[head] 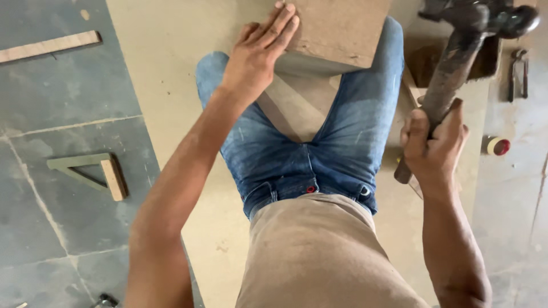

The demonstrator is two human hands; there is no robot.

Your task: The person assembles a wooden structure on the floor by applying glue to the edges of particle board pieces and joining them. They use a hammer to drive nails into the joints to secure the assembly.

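The left hand (pixel 257 54) is lying flat, fingers spread, pressing the board block (pixel 334 34) at upper centre, while the right hand (pixel 434 145) is fist-gripping the raised hammer (pixel 456 63) at upper right, needing a square strike well away from those fingers

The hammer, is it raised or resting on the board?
Raised: the right hand grips the hammer with its head up, clear of the board.

Blue jeans (pixel 354 142), tan shirt (pixel 314 256), brown board (pixel 337 28), grey tiled floor (pixel 57 217).
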